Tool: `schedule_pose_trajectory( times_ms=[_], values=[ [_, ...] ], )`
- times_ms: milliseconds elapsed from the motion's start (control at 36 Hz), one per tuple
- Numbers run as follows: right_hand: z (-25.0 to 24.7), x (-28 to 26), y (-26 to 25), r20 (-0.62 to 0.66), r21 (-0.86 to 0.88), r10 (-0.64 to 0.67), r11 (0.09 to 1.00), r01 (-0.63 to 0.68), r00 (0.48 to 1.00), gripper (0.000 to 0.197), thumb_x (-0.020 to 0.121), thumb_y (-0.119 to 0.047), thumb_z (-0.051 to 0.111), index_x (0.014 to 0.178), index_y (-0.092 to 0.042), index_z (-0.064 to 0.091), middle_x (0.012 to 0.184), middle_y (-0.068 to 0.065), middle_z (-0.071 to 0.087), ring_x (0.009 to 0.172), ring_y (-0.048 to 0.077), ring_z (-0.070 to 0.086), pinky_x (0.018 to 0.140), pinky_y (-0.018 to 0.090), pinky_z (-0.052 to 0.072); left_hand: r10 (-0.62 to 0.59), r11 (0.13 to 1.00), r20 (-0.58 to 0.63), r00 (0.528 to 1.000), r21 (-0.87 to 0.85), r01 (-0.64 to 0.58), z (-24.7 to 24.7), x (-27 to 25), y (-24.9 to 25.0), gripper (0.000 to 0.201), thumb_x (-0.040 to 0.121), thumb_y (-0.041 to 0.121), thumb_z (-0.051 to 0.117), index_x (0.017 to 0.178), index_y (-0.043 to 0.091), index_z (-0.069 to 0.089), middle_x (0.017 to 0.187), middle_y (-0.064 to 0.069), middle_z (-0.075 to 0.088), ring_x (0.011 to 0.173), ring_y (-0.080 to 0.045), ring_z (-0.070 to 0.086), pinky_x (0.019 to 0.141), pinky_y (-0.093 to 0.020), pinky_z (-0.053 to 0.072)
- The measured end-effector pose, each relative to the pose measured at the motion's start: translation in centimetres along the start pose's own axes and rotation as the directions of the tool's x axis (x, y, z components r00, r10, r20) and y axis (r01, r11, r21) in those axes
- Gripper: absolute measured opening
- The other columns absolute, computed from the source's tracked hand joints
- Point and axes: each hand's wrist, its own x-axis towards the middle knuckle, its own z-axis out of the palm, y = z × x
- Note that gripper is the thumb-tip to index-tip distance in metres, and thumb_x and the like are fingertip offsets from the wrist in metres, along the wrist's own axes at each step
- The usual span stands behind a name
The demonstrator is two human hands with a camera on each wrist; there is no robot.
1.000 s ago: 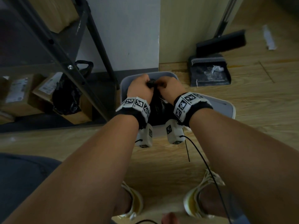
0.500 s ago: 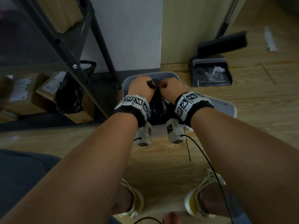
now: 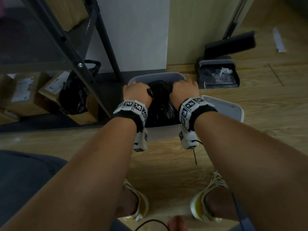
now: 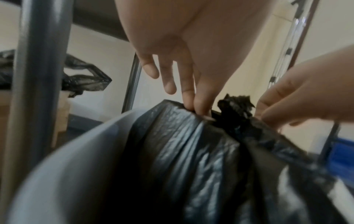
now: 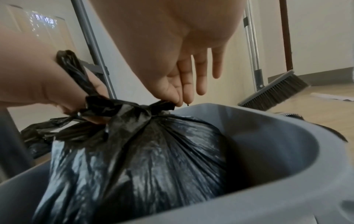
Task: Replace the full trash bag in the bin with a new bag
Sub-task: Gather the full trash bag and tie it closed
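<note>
A full black trash bag [image 3: 160, 100] sits inside the grey bin [image 3: 156, 76] on the wooden floor. My left hand [image 3: 135, 91] and right hand [image 3: 185, 90] are at the bag's top, one on each side of a knot. In the left wrist view, the left hand [image 4: 199, 110] pinches a fold of the bag [image 4: 191, 151] between thumb and forefinger. In the right wrist view, the right hand [image 5: 177, 101] pinches one short tie end of the bag [image 5: 143, 151]. The other tie end runs up through the left hand's grip. The bin wall [image 5: 287, 144] surrounds the bag.
The bin's grey lid [image 3: 223, 107] lies on the floor to the right. Behind it are a dustpan [image 3: 218, 75] and a broom [image 3: 233, 42]. A black metal shelf post [image 3: 106, 47] stands close on the left, with cardboard boxes and another black bag [image 3: 73, 95] beneath. My sandalled feet are near.
My hands were together over the bag's middle; now they have moved apart to either side, drawing the tie ends outward.
</note>
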Motion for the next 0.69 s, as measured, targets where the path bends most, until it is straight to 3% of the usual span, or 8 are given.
schedule_pose_trajectory(
  times_ms=[167,333,528,694],
  values=[
    [-0.4,0.2,-0.2,0.033,0.110,0.005,0.994,-0.008,0.999,0.030,0.091,-0.015,0.047,0.117,-0.010,0.062,0.123,0.014,0.060,0.120,0.033,0.050,0.102,0.043,0.036,0.052,0.992,0.011,0.999,-0.115,-0.051,-0.1,-0.2,-0.3,0.024,0.087,0.012,0.049,0.091,0.009,0.072,0.101,-0.014,0.066,0.097,-0.033,0.060,0.084,-0.042,0.052],
    [-0.3,0.1,-0.2,0.075,0.211,-0.110,0.973,0.092,0.991,0.049,0.084,-0.018,0.055,0.131,-0.029,0.054,0.133,0.005,0.057,0.125,0.029,0.049,0.107,0.045,0.037,0.039,0.984,-0.012,0.999,-0.176,-0.041,0.2,-0.5,-1.2,0.029,0.087,0.010,0.053,0.112,0.011,0.069,0.118,-0.015,0.060,0.110,-0.033,0.056,0.094,-0.039,0.048],
    [1.0,-0.7,-1.4,0.083,0.069,-0.136,0.989,0.131,0.987,0.039,0.087,-0.024,0.054,0.127,-0.024,0.056,0.125,0.012,0.056,0.120,0.034,0.050,0.104,0.048,0.033,0.006,0.985,0.109,0.994,-0.171,0.012,-0.3,-1.2,-0.6,0.029,0.088,0.014,0.048,0.110,0.009,0.065,0.114,-0.016,0.059,0.102,-0.034,0.060,0.092,-0.042,0.051],
    [1.5,-1.0,-1.9,0.050,0.064,-0.135,0.989,0.131,0.990,0.032,0.091,-0.022,0.049,0.121,-0.023,0.059,0.120,0.012,0.060,0.117,0.034,0.052,0.105,0.049,0.033,-0.002,0.986,0.157,0.988,-0.163,0.028,-0.1,-1.4,-0.7,0.029,0.086,0.014,0.050,0.111,0.011,0.063,0.115,-0.014,0.058,0.100,-0.032,0.061,0.086,-0.039,0.051]
  ],
)
